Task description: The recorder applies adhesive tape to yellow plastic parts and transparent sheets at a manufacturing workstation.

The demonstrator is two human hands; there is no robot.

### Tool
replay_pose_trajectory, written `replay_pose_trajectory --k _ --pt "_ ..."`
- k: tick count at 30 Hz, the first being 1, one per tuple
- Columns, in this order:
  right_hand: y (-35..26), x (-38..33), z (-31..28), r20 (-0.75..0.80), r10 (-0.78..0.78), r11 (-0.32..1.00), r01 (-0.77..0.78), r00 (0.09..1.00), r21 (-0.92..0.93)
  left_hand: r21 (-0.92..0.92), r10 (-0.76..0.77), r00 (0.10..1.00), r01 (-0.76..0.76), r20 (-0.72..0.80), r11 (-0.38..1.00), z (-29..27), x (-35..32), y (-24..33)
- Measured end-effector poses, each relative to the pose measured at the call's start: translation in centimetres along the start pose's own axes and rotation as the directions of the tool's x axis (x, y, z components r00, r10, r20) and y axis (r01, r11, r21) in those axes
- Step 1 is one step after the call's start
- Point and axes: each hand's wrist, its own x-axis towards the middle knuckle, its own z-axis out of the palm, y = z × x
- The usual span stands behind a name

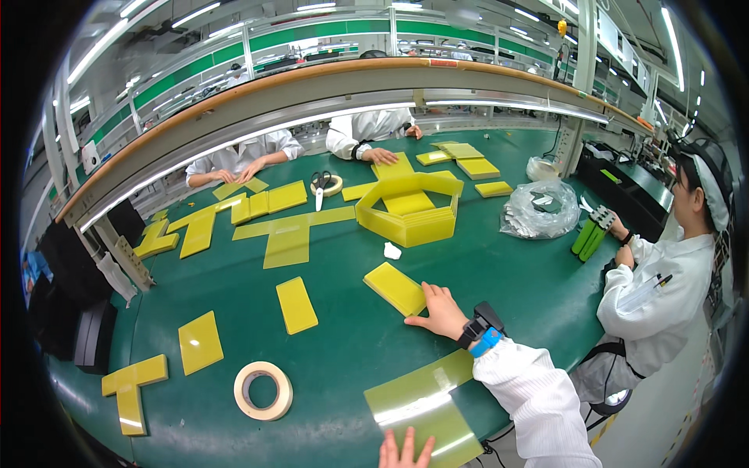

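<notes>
Taking the broad roll of cream tape (pixel 285 391) as the landmark, the stack of glossy yellow rectangular sheets (pixel 392 287) lies beyond it to the right on the green worktop (pixel 335 366). The right hand (pixel 443 313) spans the stack's near right end, thumb apart from fingers; whether it grips or merely touches, I cannot tell. Right of the roll and nearer the wearer, the left hand (pixel 406 451) spreads its fingers over the edge of a large translucent yellow-green sheet (pixel 425 398), palm out of view. Pulling the stack by one end could fan its layers if they are loose; the white sleeve (pixel 523 390) might snag the thin sheet, and uneven pressure could skew it.
</notes>
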Motion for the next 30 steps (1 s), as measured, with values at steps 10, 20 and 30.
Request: replay_pose_trajectory --k 10,20,30 --pt "-0.9 0.8 -2.8 0.024 0.158 0.987 -0.159 0.987 0.029 0.015 0.103 0.987 -0.102 -0.123 0.995 -1.7 -0.9 -0.2" --pt "-9.4 -7.3 -4.4 0.462 -0.678 0.707 0.333 0.572 0.624 -0.041 -0.244 0.913 0.244 -0.326 0.969 -2.3 -1.9 -0.7" --pt "-6.1 -6.5 -6.2 0.654 -0.596 0.803 0.353 0.467 0.480 0.002 -0.437 0.884 0.443 -0.165 0.896 -0.7 0.1 -0.3"
